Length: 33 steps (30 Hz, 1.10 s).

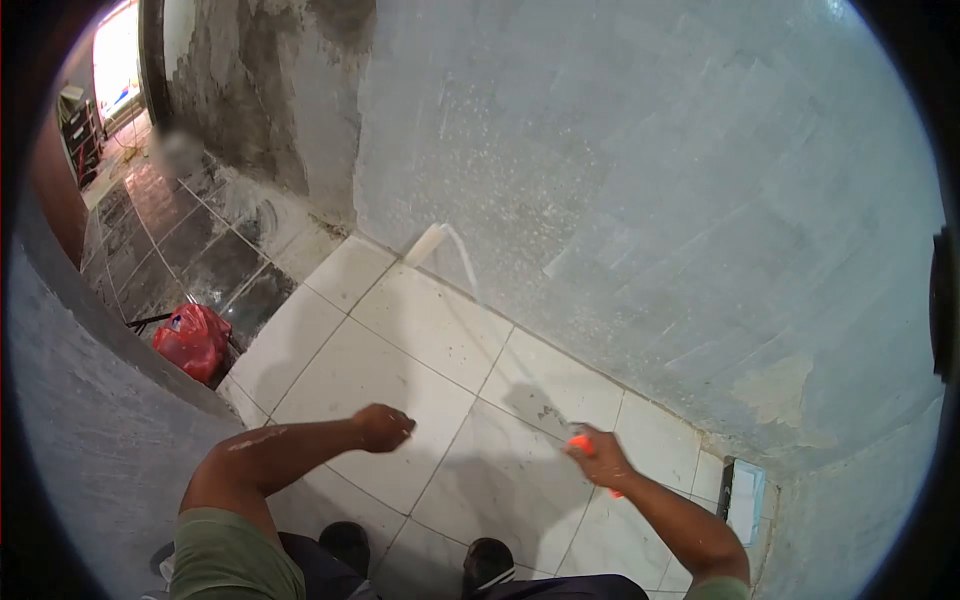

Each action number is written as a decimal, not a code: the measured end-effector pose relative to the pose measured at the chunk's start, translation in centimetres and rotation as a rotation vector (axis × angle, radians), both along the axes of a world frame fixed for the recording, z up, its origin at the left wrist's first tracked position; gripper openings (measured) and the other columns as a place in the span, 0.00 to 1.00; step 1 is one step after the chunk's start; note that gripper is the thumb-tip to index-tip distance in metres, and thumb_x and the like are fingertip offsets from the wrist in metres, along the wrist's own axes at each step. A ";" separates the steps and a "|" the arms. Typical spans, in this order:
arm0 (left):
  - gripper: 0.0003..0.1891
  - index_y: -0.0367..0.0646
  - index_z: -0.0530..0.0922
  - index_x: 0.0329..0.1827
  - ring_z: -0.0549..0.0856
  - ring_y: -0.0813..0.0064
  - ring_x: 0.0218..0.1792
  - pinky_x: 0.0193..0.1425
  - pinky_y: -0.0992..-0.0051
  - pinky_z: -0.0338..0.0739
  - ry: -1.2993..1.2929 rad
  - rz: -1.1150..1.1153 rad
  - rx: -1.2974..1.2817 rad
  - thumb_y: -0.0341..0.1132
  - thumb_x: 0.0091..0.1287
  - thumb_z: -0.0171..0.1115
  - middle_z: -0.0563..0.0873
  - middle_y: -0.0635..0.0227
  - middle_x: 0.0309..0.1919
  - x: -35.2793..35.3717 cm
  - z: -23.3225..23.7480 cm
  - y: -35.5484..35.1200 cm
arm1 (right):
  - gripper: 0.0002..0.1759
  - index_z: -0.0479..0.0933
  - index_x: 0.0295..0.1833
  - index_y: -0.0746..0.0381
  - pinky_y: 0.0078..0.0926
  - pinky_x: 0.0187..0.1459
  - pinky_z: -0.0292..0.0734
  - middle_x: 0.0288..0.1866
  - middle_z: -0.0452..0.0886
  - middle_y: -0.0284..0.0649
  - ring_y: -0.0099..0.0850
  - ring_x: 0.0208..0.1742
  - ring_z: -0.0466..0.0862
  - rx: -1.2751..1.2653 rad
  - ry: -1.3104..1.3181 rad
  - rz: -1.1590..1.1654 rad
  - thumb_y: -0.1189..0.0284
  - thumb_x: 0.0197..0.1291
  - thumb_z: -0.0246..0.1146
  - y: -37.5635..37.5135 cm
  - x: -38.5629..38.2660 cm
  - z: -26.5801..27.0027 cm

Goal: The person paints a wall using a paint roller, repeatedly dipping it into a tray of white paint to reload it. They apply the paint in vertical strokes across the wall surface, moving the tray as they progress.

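My right hand [602, 458] is closed around the orange handle of a paint roller [467, 262]. Its thin frame runs forward and left, and the white roller sleeve [426, 244] rests low against the grey wall [600, 180], by the floor edge. My left hand [384, 428] hangs over the white tiles to the left, fingers curled in. Whether anything is inside that fist is hidden; it touches nothing else that I can see.
White floor tiles [410, 370] lie under my shoes. A red plastic bag [193, 342] sits at the left by a curved wall edge. To the right, a paint tray [743, 497] stands in the corner. Dark tiles [200, 250] stretch toward a bright doorway.
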State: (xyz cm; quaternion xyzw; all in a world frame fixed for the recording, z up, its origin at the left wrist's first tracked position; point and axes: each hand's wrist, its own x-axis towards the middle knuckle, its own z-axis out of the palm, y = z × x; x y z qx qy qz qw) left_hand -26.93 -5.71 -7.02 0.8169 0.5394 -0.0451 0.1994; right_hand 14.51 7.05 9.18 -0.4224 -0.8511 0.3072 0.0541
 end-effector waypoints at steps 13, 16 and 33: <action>0.31 0.35 0.79 0.48 0.84 0.71 0.33 0.42 0.71 0.81 -1.089 0.933 -0.636 0.55 0.82 0.36 0.85 0.61 0.34 2.3 -0.9 -13.4 | 0.19 0.66 0.40 0.61 0.23 0.23 0.70 0.25 0.73 0.34 0.21 0.22 0.73 -0.411 0.863 -0.676 0.56 0.77 0.52 -20.5 -27.5 -18.2; 0.34 0.37 0.77 0.63 0.86 0.65 0.49 0.60 0.66 0.78 -0.904 0.936 -0.574 0.59 0.81 0.35 0.87 0.55 0.48 1.9 -3.7 -17.0 | 0.21 0.65 0.39 0.62 0.27 0.26 0.73 0.23 0.74 0.36 0.25 0.23 0.75 -0.415 0.937 -0.896 0.55 0.76 0.52 -22.8 -28.9 -20.2; 0.28 0.38 0.75 0.58 0.82 0.73 0.36 0.42 0.71 0.79 -1.220 1.040 -0.679 0.55 0.82 0.37 0.83 0.63 0.38 9.5 -7.7 -12.4 | 0.12 0.64 0.38 0.59 0.27 0.16 0.70 0.22 0.70 0.38 0.28 0.15 0.72 -0.615 1.052 -0.966 0.63 0.72 0.50 -16.2 -24.6 -23.7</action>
